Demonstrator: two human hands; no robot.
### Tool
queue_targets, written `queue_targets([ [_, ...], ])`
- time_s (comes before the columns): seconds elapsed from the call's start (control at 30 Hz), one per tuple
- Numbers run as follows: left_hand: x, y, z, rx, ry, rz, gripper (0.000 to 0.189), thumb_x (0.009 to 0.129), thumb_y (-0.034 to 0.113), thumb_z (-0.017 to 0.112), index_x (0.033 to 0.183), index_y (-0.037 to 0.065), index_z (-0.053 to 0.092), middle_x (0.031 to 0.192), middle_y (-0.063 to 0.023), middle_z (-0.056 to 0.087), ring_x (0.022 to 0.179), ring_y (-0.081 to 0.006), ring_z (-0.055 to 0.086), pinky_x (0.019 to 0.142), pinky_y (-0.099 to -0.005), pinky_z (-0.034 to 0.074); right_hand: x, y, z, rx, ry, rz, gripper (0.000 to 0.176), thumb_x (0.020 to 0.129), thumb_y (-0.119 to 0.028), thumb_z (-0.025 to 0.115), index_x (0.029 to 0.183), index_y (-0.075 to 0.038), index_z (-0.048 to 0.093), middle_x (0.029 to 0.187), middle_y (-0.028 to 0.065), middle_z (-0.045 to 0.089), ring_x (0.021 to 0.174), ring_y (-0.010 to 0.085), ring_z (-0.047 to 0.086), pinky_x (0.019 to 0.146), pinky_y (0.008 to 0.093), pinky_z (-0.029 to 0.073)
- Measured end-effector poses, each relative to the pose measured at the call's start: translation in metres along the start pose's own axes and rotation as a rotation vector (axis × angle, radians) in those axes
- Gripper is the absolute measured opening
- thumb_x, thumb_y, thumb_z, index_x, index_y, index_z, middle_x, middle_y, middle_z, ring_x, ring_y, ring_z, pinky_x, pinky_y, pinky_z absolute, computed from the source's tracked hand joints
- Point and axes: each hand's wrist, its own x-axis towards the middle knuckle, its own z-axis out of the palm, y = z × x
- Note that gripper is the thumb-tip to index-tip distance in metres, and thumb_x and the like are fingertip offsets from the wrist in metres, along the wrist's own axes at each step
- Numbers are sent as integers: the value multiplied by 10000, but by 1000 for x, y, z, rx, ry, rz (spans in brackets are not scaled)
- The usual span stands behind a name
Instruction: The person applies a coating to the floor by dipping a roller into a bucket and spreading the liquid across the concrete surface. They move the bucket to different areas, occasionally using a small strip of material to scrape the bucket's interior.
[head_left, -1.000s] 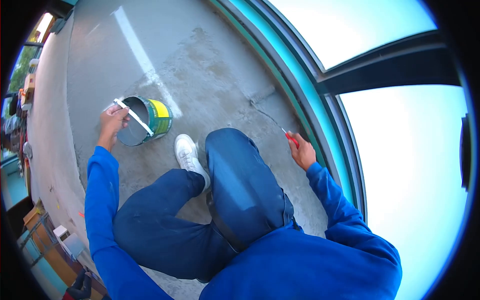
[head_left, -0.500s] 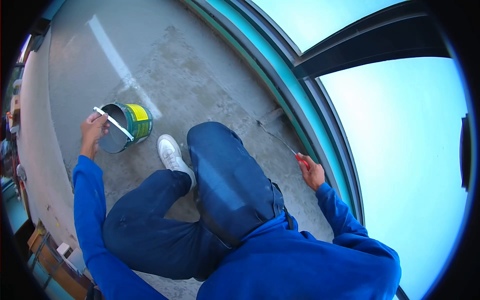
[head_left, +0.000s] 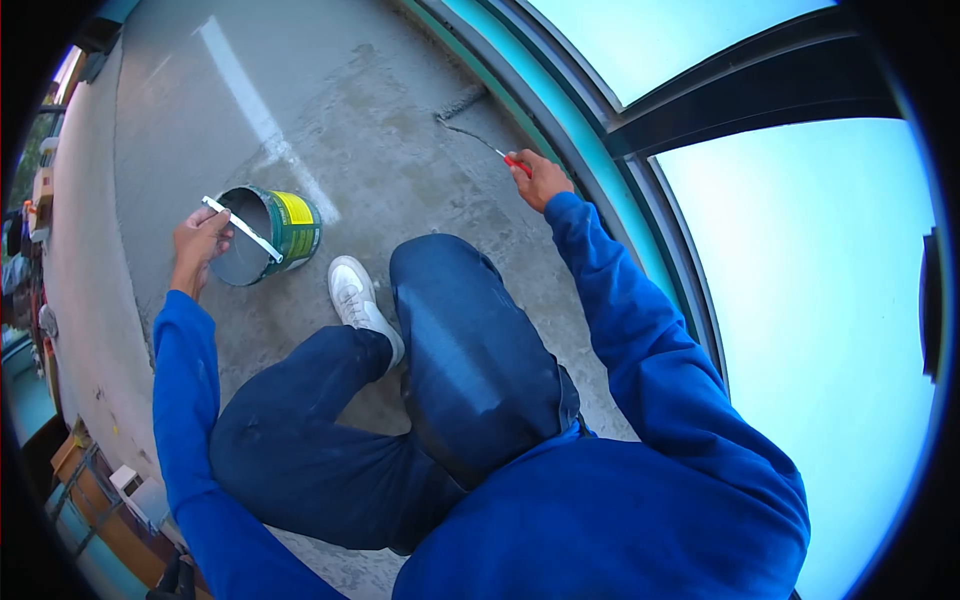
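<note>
My left hand [head_left: 201, 243] is closed around the white handle [head_left: 243, 230] of a green bucket with a yellow label [head_left: 299, 228]. The bucket tilts toward that hand, and grey liquid shows inside it. Out to the right, my right hand [head_left: 543, 181] grips the red handle of a paint roller [head_left: 464, 103]. Its thin metal frame reaches ahead to a grey, coated sleeve, which rests on the concrete floor [head_left: 385, 190] close to the window frame's base.
A teal and grey window frame [head_left: 585, 170] curves along the right, with bright glass panes [head_left: 790, 240] beyond. A white strip [head_left: 245, 95] runs across the floor ahead. My white shoe [head_left: 355, 295] stands near the bucket. Boxes and other items [head_left: 100, 490] line the far left.
My right hand has pushed the roller forward along the window frame, away from my body. The left hand still holds the bucket handle; the view has shifted slightly.
</note>
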Motion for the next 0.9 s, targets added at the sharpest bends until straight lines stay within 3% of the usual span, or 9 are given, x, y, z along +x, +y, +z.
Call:
queue_targets([
  [0.07,4,-5,-2,-5,-1,4,317,865,197,673,1126,31,603,886,-18,644,740,-96,598,610,-224,491,-21,16,1,-1,-13,-18,279,915,-334,540,1153,-209,615,973,176,674,928,407,625,824,494,494],
  [0.13,4,-10,-2,-19,4,-4,320,863,201,676,1124,30,603,891,-19,644,743,-97,597,610,-225,491,-92,50,-5,14,-51,4,298,919,-343,537,1185,-221,596,980,180,674,914,420,627,813,503,497],
  [0.33,5,-2,0,-39,9,12,300,835,164,696,1082,8,625,856,-34,653,690,-94,600,561,-224,480,-229,69,-60,-152,-146,212,300,914,-309,559,1206,-243,592,909,192,673,806,420,636,719,488,522],
  [0.47,9,-5,-1,-48,2,3,320,824,151,701,1094,3,614,862,-42,659,680,-101,604,552,-225,481,-254,75,-62,-107,0,124,263,903,-283,582,1152,-217,633,883,195,674,790,418,641,720,476,531],
  [0.6,1,6,1,-85,22,-41,412,806,125,708,1167,-17,569,872,-58,664,680,-114,609,536,-235,481,-196,47,-37,-134,-46,129,286,910,-306,563,1189,-252,595,872,190,678,765,424,644,699,508,525],
  [0.63,-1,9,1,-107,30,-45,573,787,98,714,1287,-38,470,903,-85,662,683,-127,614,527,-243,483,-169,37,-27,-118,-37,120,284,911,-313,558,1187,-253,591,867,189,677,758,426,644,692,511,524],
  [0.67,-3,9,1,-95,54,-23,616,783,95,714,1316,-37,436,914,-94,660,684,-129,615,526,-244,484,-140,27,-17,-103,-31,114,281,913,-319,553,1185,-254,587,863,187,677,751,427,644,685,514,524],
  [0.77,-8,14,1,-67,108,27,767,754,62,708,1410,-20,319,930,-118,646,684,-138,618,527,-253,487,-44,-9,13,-98,12,29,261,917,-330,538,1156,-239,590,918,180,676,826,425,641,736,523,513],
  [0.9,-6,13,-3,-83,58,26,767,726,21,687,1409,-4,338,861,-99,624,674,-141,618,527,-257,481,89,-63,44,-105,18,1,278,896,-343,553,1152,-244,596,1018,173,669,962,404,625,832,519,494],
])
